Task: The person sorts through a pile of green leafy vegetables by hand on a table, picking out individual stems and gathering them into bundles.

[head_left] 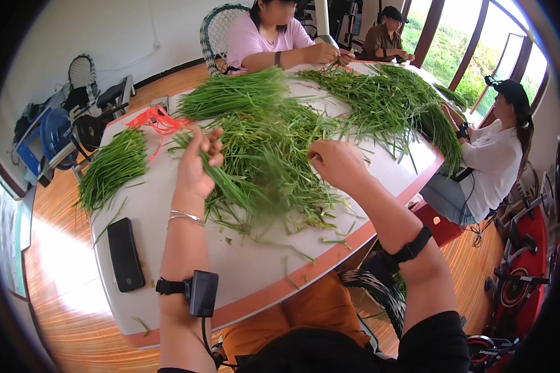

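Note:
My left hand [199, 152] is closed round a bunch of long green garlic chives [230, 186], whose lower ends are smeared by motion. Its wrist wears a silver bangle. To the right, over the edge of a loose chive heap [292, 133], my right hand [339, 163] has its fingers curled in; whether anything thin is pinched there is hidden. A neat chive bundle [115, 165] lies left of my left hand, beside a tangle of red ties [158, 121]. Another tidy pile [233, 93] rests beyond the heap.
A black phone [125, 255] lies on the white table [242, 267] near its left edge. Across from me sits a person in pink [267, 40]; others sit farther back and at the right. More chives [379, 99] cover the far right. Exercise equipment [59, 137] stands at the left.

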Tool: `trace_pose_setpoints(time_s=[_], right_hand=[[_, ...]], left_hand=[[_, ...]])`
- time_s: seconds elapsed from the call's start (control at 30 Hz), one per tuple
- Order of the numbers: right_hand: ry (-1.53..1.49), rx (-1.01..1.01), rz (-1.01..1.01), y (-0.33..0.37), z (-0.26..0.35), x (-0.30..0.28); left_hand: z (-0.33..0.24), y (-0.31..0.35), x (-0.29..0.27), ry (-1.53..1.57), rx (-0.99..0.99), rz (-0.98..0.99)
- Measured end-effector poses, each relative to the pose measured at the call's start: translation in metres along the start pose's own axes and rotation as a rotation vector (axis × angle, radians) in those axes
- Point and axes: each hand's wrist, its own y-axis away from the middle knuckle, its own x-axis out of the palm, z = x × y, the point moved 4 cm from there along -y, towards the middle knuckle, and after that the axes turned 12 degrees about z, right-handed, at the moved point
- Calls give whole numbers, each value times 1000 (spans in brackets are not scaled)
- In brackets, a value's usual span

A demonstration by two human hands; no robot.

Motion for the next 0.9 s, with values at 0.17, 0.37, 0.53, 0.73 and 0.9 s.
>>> trace_pose_setpoints(time_s=[0.17, 0.37, 0.53, 0.73, 0.9], right_hand=[[-18, -41, 435, 18, 25, 15], [53, -169, 57, 11, 5, 38], [-306, -69, 157, -11, -30, -15], [53, -24, 161, -25, -24, -14], [-834, -258, 109, -28, -32, -20]], left_hand=[[-65, 14, 13, -738, 369, -278], [-103, 42, 53, -1468, 797, -442], [-64, 31, 79, -1604, 357, -205], [-6, 22, 76, -1309, -300, 65], [19, 21, 78, -1400, -234, 253]])
